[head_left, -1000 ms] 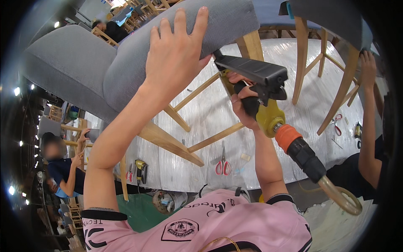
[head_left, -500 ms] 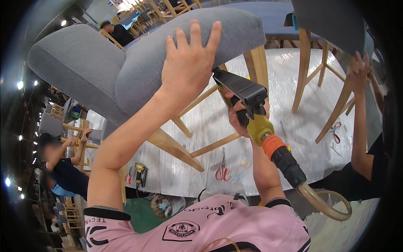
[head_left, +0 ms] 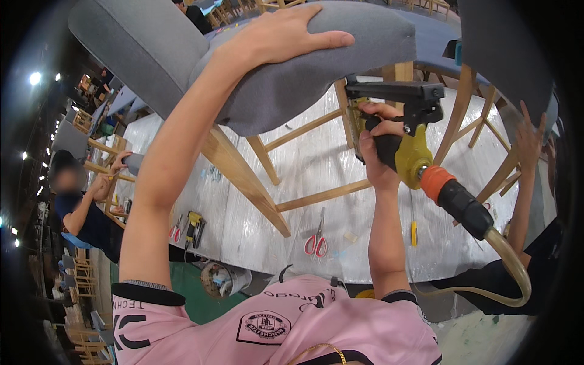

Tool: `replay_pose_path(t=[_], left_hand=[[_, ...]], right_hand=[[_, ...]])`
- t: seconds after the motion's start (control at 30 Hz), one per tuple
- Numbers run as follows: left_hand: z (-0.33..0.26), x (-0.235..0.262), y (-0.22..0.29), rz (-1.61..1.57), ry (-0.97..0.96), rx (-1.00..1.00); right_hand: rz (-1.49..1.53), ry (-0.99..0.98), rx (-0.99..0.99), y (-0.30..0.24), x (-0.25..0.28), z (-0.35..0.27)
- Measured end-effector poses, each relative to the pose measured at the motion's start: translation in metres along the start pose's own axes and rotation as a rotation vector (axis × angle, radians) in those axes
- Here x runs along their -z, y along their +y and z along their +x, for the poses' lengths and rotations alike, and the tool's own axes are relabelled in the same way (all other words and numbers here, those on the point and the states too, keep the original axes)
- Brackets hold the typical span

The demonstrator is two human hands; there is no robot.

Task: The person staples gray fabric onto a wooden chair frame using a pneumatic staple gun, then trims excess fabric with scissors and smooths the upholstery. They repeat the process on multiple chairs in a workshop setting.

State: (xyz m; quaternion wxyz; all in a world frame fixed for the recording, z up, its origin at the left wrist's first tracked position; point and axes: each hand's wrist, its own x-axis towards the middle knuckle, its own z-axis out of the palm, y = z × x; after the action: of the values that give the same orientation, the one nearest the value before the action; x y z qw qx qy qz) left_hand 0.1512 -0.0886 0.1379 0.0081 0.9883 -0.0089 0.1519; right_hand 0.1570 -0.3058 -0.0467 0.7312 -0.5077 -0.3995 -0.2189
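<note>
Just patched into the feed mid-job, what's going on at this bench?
A person in a pink shirt steadies a grey upholstered chair with the left hand pressed flat on its cushion. The right hand grips a yellow pneumatic stapler, its nose against the seat's underside by a wooden leg. Red-handled scissors lie on the wrapped table.

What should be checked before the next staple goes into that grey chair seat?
1. Left hand flat on the grey chair seat, steadying it: ok.
2. Right hand wrapped firmly round the pneumatic staple gun: ok.
3. Gun nose set against the seat's underside: cannot tell, hidden.
4. Air hose hanging free, no kinks: ok.
5. Red-handled scissors lying on the table, away from both hands: ok.
6. Co-worker's hand close on the right: not ok.
</note>
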Motion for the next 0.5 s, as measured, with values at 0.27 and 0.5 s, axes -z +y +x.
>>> replay_pose_path(t=[0.27,0.5], left_hand=[[-0.05,-0.001,0.038,0.268,0.285,-0.177],[-0.066,-0.019,0.047,0.565,0.366,-0.203]], right_hand=[[-0.023,-0.023,0.085,0.001,-0.001,0.001],[-0.002,-0.097,0.107,0.006,0.006,-0.022]])
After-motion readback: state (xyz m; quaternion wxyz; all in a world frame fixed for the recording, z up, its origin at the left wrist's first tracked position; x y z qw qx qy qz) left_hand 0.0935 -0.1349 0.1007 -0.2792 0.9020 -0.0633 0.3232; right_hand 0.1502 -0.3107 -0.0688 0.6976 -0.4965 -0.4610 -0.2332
